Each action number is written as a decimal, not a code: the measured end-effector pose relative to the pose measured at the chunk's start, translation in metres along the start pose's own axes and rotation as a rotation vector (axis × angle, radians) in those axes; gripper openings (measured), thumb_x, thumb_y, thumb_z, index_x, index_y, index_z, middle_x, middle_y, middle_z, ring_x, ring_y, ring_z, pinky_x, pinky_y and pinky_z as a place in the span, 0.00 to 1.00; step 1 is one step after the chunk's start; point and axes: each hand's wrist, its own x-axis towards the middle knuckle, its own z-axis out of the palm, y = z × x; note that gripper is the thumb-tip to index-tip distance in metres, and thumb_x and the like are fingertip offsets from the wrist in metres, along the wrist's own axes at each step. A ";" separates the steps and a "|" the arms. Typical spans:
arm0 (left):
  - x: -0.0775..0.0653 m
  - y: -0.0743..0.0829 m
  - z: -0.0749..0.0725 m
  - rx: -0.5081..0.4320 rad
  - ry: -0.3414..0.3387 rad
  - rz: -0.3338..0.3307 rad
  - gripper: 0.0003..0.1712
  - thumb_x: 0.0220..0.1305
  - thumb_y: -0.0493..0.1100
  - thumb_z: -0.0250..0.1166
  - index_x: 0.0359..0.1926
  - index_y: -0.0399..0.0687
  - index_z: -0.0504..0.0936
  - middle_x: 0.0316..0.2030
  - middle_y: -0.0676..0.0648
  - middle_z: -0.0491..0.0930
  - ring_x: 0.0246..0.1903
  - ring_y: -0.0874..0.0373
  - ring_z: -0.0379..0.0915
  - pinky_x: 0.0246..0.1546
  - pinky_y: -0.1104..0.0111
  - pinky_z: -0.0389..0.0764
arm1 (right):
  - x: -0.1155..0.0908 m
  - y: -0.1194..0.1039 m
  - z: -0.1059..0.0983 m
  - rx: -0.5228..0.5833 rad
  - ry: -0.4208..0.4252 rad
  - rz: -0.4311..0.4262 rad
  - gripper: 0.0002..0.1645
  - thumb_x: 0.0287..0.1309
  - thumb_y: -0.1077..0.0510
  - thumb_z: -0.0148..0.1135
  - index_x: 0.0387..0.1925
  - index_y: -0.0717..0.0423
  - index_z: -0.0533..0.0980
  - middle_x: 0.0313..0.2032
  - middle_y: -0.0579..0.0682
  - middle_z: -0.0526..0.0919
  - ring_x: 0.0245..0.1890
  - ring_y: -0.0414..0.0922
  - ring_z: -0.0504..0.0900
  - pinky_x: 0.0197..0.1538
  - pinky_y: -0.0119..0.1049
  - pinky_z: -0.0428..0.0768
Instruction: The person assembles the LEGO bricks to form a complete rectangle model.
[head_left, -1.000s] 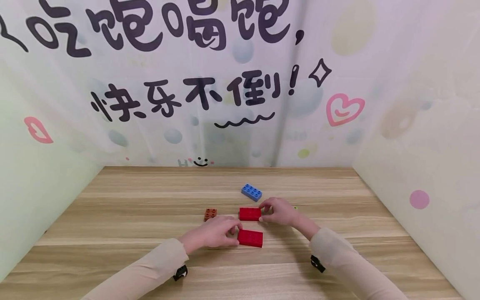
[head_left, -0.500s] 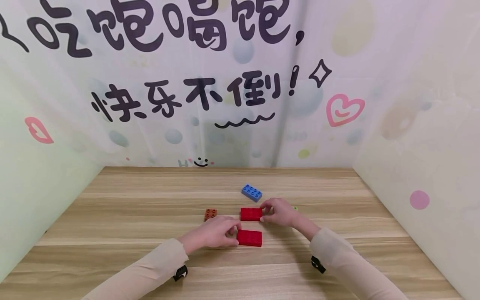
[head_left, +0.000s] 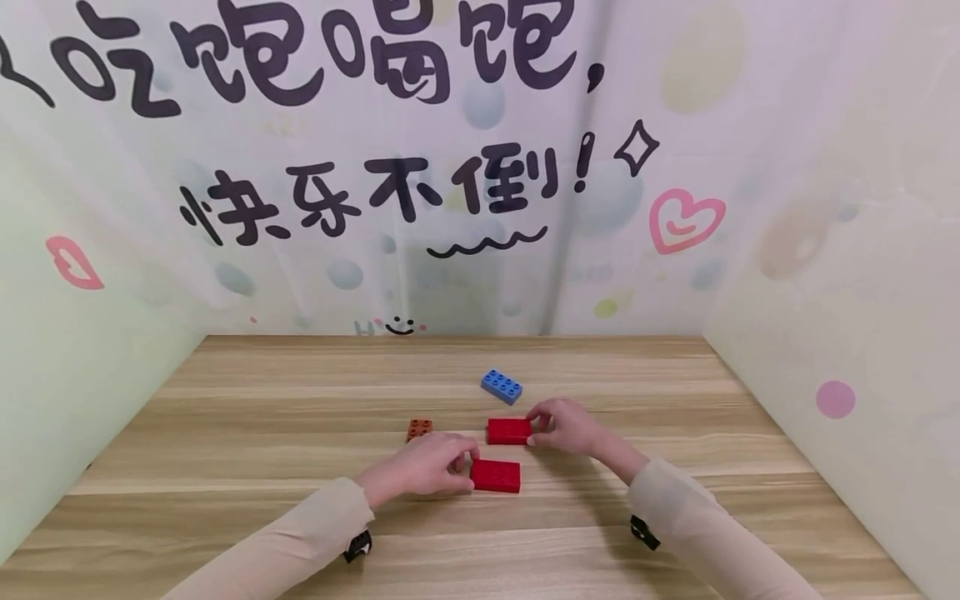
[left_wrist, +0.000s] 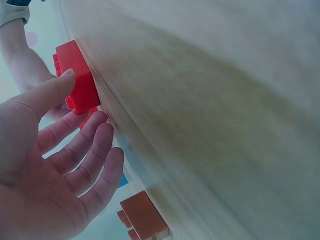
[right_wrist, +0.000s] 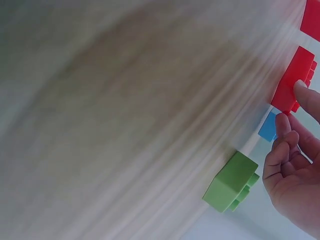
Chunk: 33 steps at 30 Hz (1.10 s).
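Observation:
Two red building bricks lie on the wooden table, one behind the other. My left hand (head_left: 426, 465) pinches the left end of the near red brick (head_left: 497, 476) between thumb and index finger. In the left wrist view the other fingers of that hand (left_wrist: 65, 170) are spread loosely below the brick (left_wrist: 82, 80). Farther back, my right hand (head_left: 567, 427) pinches the right end of the far red brick (head_left: 509, 431). The right wrist view shows its thumb on the brick's (right_wrist: 294, 82) side and the remaining fingers curled. A gap of bare table separates the bricks.
Behind the far red brick lies a blue brick (head_left: 502, 386). An orange-brown brick (head_left: 420, 429) sits just beyond the left hand. A green brick (right_wrist: 232, 181) stands near the right hand, hidden in the head view. Patterned cloth walls (head_left: 450, 292) enclose the table's back and sides.
My right hand has drawn the far red brick slightly to the right. The near red brick has shifted a little left with my left hand and straightened. The green brick's visible corner is now covered.

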 end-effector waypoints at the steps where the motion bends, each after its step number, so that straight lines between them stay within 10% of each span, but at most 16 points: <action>1: 0.000 0.000 0.000 0.002 0.000 0.000 0.14 0.52 0.49 0.65 0.39 0.51 0.74 0.24 0.57 0.68 0.24 0.65 0.62 0.24 0.73 0.65 | -0.001 0.000 0.000 0.000 -0.001 0.007 0.17 0.46 0.57 0.66 0.40 0.59 0.76 0.27 0.44 0.75 0.28 0.41 0.71 0.33 0.35 0.70; 33: -0.007 -0.011 -0.006 -0.063 0.034 -0.036 0.14 0.52 0.45 0.65 0.39 0.47 0.74 0.23 0.56 0.69 0.23 0.64 0.64 0.26 0.72 0.68 | -0.025 0.013 -0.007 -0.032 0.006 -0.039 0.17 0.45 0.58 0.67 0.39 0.61 0.77 0.19 0.40 0.71 0.20 0.39 0.68 0.25 0.33 0.69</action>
